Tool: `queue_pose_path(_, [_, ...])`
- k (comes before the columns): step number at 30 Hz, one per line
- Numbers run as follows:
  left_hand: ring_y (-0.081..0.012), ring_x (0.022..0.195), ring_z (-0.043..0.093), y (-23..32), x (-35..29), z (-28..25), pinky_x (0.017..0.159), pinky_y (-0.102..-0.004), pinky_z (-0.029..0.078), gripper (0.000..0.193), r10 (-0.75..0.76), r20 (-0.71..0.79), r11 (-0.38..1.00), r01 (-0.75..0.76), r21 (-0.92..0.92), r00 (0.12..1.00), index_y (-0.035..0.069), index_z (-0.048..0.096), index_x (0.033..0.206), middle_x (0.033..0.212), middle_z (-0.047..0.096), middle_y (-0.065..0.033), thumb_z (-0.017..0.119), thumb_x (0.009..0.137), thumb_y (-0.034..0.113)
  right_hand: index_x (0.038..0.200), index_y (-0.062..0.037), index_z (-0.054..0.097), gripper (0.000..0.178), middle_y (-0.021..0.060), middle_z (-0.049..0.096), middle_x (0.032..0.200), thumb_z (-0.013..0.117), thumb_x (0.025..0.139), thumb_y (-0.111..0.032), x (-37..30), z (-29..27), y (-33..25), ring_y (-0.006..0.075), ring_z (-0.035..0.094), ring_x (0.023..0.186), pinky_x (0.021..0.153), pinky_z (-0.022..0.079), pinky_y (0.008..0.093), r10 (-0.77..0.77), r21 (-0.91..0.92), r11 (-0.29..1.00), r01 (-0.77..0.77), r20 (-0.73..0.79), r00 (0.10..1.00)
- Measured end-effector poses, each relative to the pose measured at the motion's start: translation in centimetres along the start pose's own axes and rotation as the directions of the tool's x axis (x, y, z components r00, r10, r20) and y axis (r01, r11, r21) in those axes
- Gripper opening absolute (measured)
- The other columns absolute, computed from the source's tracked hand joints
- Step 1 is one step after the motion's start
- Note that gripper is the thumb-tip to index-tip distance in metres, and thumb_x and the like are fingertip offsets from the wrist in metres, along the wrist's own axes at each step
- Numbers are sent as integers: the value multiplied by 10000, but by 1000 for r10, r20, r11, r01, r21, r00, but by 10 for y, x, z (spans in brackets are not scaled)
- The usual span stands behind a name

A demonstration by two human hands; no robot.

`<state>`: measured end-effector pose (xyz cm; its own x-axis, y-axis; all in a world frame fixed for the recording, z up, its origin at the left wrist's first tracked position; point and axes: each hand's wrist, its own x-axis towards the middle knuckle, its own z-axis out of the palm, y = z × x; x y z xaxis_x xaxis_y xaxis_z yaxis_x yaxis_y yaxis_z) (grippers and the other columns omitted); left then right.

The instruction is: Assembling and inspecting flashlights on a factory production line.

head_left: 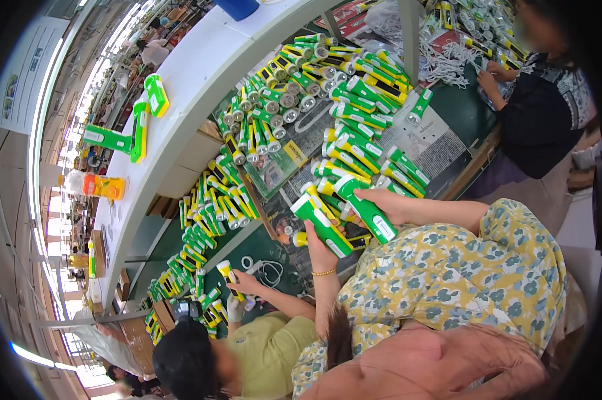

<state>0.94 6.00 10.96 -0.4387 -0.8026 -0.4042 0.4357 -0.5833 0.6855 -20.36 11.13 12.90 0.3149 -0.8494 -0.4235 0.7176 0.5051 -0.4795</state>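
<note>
My left hand (321, 250), with a beaded bracelet at the wrist, is closed around a green, white and yellow flashlight (322, 228). My right hand (382, 205) grips a second flashlight of the same kind (366, 212), held beside the first with its wide white head pointing away from me. Both are lifted over the near part of the workbench. Just beyond them lie several more green and yellow flashlights (344, 160), partly hidden by my hands and the two I hold.
Flashlights with silver heads (291, 87) crowd the far bench. A curved white shelf (181, 60) runs along the left, carrying an orange bottle (104, 187) and a few flashlights. One co-worker (201, 353) handles a flashlight (231, 280) at left; another (541, 107) sits near white cords (451, 63).
</note>
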Motion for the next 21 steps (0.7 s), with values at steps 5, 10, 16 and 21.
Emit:
queue_pose_path(5, [-221, 741, 585, -12, -6, 1, 675, -359, 492, 468, 4, -4, 1000, -4, 27, 1000, 78, 527, 1113, 865, 602, -79, 376, 972, 498, 1094, 7, 510, 393, 112, 616, 938, 459, 980, -366, 3, -5, 2, 192, 616, 776, 702, 544, 321, 23, -34, 999, -24, -21, 1000])
queue_pose_path(10, [-216, 734, 588, -14, -16, 3, 657, -350, 500, 452, -47, 16, 983, 49, -175, 999, 111, 529, 1195, 874, 616, -71, 405, 973, 485, 1053, -18, 543, 413, 94, 628, 889, 453, 973, -413, 5, 2, 5, 194, 631, 698, 642, 554, 320, 46, -69, 996, -51, -69, 997])
queue_pose_path(16, [-215, 769, 585, -16, -16, 3, 674, -363, 502, 459, -99, -12, 978, 95, -184, 995, 109, 507, 1212, 919, 607, -68, 421, 963, 485, 1004, -37, 520, 367, 89, 619, 846, 485, 962, -399, 31, 0, 5, 185, 623, 625, 559, 539, 310, -4, -175, 985, 3, -5, 1000])
queue_pose_path(21, [-222, 769, 592, -22, -22, -5, 666, -363, 510, 455, -67, -5, 970, 64, -235, 998, 105, 492, 1210, 927, 607, -74, 414, 967, 481, 1018, -24, 488, 364, 103, 600, 886, 511, 955, -382, 38, 3, 7, 181, 611, 676, 598, 537, 311, 13, -178, 984, -4, 50, 999])
